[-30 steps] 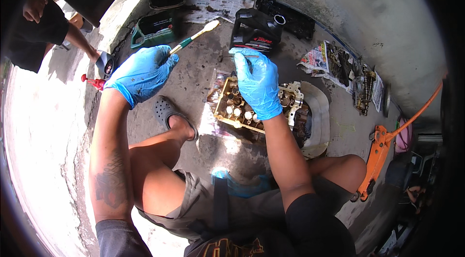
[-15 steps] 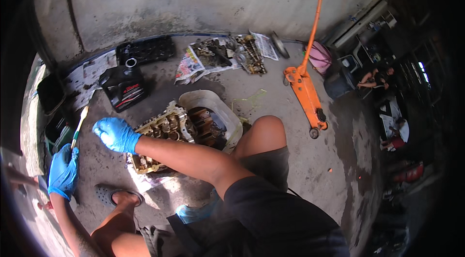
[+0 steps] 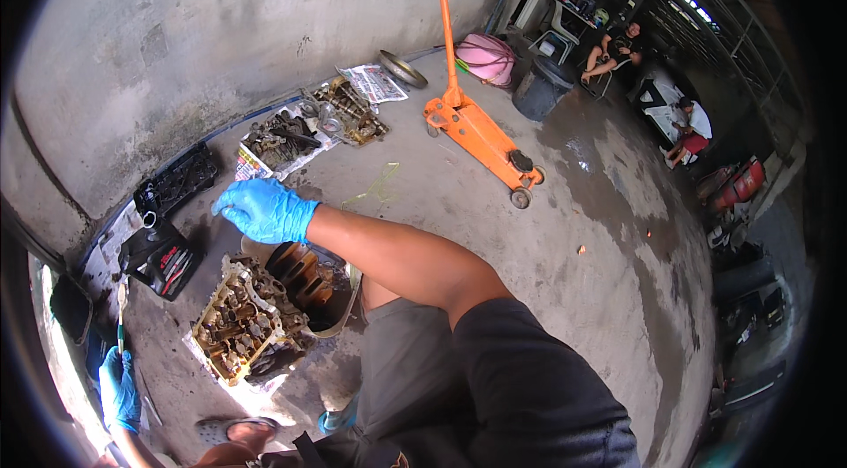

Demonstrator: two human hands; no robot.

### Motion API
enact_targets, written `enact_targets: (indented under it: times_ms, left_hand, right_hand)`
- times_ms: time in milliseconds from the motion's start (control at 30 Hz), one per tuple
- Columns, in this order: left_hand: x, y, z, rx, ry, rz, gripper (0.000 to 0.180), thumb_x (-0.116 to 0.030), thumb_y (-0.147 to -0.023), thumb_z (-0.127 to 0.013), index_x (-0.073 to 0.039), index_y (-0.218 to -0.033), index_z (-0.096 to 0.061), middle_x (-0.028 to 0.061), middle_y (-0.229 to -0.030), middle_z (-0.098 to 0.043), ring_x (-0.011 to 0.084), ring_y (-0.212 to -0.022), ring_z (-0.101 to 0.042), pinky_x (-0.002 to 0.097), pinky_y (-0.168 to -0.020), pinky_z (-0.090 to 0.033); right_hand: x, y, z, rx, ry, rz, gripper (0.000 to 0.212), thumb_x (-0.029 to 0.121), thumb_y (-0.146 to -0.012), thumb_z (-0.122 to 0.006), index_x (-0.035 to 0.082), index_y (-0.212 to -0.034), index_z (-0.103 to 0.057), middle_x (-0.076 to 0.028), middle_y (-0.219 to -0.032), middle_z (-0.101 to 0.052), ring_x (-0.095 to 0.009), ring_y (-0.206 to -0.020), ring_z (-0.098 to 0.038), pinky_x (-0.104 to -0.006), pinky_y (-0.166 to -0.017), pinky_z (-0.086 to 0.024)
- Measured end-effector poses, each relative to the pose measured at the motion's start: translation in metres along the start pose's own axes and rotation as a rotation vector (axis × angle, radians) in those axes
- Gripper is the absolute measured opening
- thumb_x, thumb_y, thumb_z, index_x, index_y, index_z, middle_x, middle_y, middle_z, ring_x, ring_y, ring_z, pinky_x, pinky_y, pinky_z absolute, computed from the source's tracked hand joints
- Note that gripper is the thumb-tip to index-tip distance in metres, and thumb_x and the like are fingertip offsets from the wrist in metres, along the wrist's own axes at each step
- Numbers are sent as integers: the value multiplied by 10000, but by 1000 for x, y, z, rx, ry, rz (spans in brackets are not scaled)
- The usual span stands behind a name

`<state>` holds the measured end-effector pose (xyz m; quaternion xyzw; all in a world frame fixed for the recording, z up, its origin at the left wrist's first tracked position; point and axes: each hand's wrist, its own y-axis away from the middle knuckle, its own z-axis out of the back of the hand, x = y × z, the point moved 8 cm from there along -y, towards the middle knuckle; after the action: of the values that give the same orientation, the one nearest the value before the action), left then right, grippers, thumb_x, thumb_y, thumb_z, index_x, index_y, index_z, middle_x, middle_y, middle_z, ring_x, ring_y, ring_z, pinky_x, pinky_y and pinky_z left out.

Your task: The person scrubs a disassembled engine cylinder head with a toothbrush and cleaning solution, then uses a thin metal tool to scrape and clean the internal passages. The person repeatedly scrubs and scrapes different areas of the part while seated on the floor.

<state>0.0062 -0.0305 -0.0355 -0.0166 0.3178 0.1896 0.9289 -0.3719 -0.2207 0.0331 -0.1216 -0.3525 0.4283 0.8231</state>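
Observation:
My left hand (image 3: 121, 390), in a blue glove at the lower left, is closed around the handle of a brush (image 3: 122, 314) with pale bristles pointing up. My right hand (image 3: 267, 210), also blue-gloved, hovers above the rim of a pale plastic tub (image 3: 346, 314); its fingers are loosely bent and slightly apart, with nothing visible in them. Inside the tub, a brown oily metal part (image 3: 304, 278) sits in dark liquid, partly covered by my forearm. Against the tub lies an oily engine cylinder head (image 3: 243, 318), its valve gear facing up.
A black oil jug (image 3: 161, 258) and a black engine cover (image 3: 176, 179) stand by the wall. Oily metal parts (image 3: 281, 140) lie on newspaper (image 3: 375, 82). Beyond are an orange floor jack (image 3: 481, 140), a pink bag (image 3: 485, 58) and a dark bin (image 3: 542, 89). Two people sit at the far right.
My view has swung to the right. The right hand has moved from beside the cylinder head to above the tub, its fingers less tightly curled. My left hand still holds the brush.

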Motion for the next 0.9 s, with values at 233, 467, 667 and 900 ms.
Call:
enact_targets:
  times_ms: [233,467,667,900]
  left_hand:
    - [-27,-33,-68,146,145,-116,374,-251,-997,-554,70,-1186,-575,157,-1094,-633,195,-972,-546,333,-912,-436]
    - [-100,-46,-90,246,202,-147,310,-236,-1016,-533,41,-1141,-595,10,-823,-496,107,-746,-420,278,-664,-400]
    - [-114,-33,-123,171,-13,-330,280,-205,-1007,-526,53,-1073,-611,168,-837,-621,191,-748,-542,358,-682,-446]
    - [-88,-29,-132,192,-78,-413,297,-194,-993,-543,75,-1100,-612,78,-804,-618,132,-723,-497,317,-667,-452]
  right_hand:
    - [-55,13,78,-203,-123,-170,226,192,-901,-547,49,-955,-712,-187,-934,-694,-355,-890,-668,-432,-805,-530]
    - [-77,40,103,-305,-38,-200,202,203,-868,-571,47,-917,-690,-194,-893,-673,-400,-860,-637,-458,-771,-511]
    - [-99,42,93,-125,-150,-409,236,239,-896,-587,56,-988,-706,-196,-944,-686,-386,-886,-650,-440,-799,-513]
    - [-116,35,67,48,-107,-477,257,237,-901,-547,90,-1024,-718,-193,-1001,-690,-373,-934,-655,-440,-852,-509]
